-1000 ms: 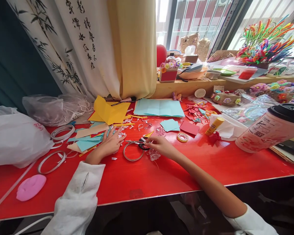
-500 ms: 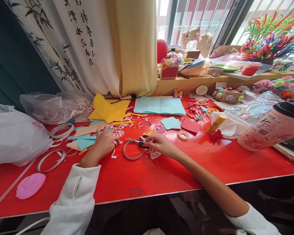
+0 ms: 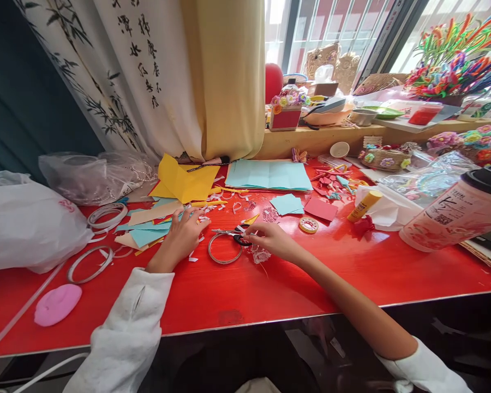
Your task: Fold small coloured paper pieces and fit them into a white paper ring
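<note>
My left hand (image 3: 180, 238) lies over white paper scraps (image 3: 193, 256) left of the middle, its fingers apart and somewhat bent. It sits beside a pile of blue and tan paper pieces (image 3: 147, 236). My right hand (image 3: 275, 240) has its fingers closed at the black handles of a pair of scissors (image 3: 238, 237); the exact grip is partly hidden. The scissors' blades point left across a thin ring (image 3: 210, 252) lying on the red table. Below the right fingers is a small clear crumpled piece (image 3: 260, 254).
Blue sheets (image 3: 270, 173), a folded yellow sheet (image 3: 182, 180) and a glue stick (image 3: 364, 205) lie farther back. A large cup (image 3: 454, 213) stands at right. On the left are a white plastic bag (image 3: 28, 224), tape rings (image 3: 106, 215) and a pink lump (image 3: 58, 304).
My left hand has shifted slightly right over the scraps, its fingers reaching farther right. The right hand and the scissors stay almost where they were. The view has shifted a little.
</note>
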`<action>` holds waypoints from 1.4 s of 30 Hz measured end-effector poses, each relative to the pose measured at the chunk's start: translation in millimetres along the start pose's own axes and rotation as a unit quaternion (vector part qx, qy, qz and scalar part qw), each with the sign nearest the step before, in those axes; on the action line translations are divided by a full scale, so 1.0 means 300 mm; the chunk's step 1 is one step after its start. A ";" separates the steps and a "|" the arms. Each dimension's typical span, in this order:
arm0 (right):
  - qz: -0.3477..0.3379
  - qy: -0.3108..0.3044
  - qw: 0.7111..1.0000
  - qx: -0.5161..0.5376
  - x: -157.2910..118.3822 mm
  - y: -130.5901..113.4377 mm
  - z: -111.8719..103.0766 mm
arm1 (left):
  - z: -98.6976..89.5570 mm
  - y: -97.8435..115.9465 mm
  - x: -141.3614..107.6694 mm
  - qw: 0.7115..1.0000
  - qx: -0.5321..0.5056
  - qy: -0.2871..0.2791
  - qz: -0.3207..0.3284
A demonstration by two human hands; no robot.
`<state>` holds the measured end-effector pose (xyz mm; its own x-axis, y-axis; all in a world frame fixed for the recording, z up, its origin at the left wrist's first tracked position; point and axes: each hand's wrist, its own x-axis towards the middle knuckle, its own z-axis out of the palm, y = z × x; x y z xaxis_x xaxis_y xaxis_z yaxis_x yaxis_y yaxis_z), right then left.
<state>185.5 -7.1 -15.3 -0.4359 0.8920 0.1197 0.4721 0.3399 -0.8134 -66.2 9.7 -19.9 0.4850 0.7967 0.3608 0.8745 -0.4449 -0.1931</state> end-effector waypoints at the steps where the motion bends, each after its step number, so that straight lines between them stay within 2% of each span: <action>1: 0.006 -0.002 1.000 0.013 -0.002 -0.001 0.000 | -0.005 0.003 0.004 1.000 -0.010 0.018 -0.019; 5: 0.018 -0.022 0.994 0.105 -0.009 -0.006 0.001 | -0.031 0.019 0.022 0.986 -0.095 0.078 -0.113; 6: 0.020 -0.028 0.992 0.125 -0.010 -0.007 0.002 | -0.038 0.029 0.027 0.976 -0.142 0.094 -0.140; 8: 0.025 -0.037 0.987 0.155 -0.012 -0.010 0.004 | -0.050 0.059 0.038 0.935 -0.273 0.125 -0.191; 10: 0.026 -0.041 0.985 0.168 -0.013 -0.016 0.007 | -0.060 0.097 0.046 0.895 -0.392 0.086 -0.194; 13: 0.008 -0.036 0.987 0.156 -0.015 -0.025 0.011 | -0.074 0.153 0.051 0.846 -0.516 -0.031 -0.131; 15: -0.003 -0.040 0.988 0.146 -0.016 -0.028 0.013 | -0.082 0.179 0.050 0.815 -0.566 -0.070 -0.105; 18: -0.003 -0.045 0.989 0.144 -0.015 -0.026 0.016 | -0.086 0.194 0.047 0.789 -0.600 -0.088 -0.097; 23: -0.004 -0.034 0.990 0.140 -0.017 -0.020 0.021 | -0.079 0.184 0.055 0.753 -0.634 -0.094 -0.148; 28: -0.052 0.012 0.998 0.044 -0.011 -0.020 0.025 | -0.077 0.195 0.060 0.696 -0.687 -0.106 -0.178; 33: -0.117 0.052 0.989 -0.073 -0.002 0.000 0.038 | -0.071 0.210 0.056 0.668 -0.704 -0.108 -0.217; 36: -0.145 0.059 0.982 -0.108 -0.001 0.015 0.046 | -0.066 0.217 0.057 0.651 -0.714 -0.098 -0.240; 42: -0.145 0.060 0.979 -0.133 -0.004 0.015 0.048 | -0.050 0.223 0.062 0.652 -0.714 -0.082 -0.241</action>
<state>177.2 -11.0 -27.1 -0.4961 0.7695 0.4021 0.5311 0.6354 -0.5606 1.4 -11.3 -12.5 0.2525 0.9657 -0.0610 0.0840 0.0409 0.9956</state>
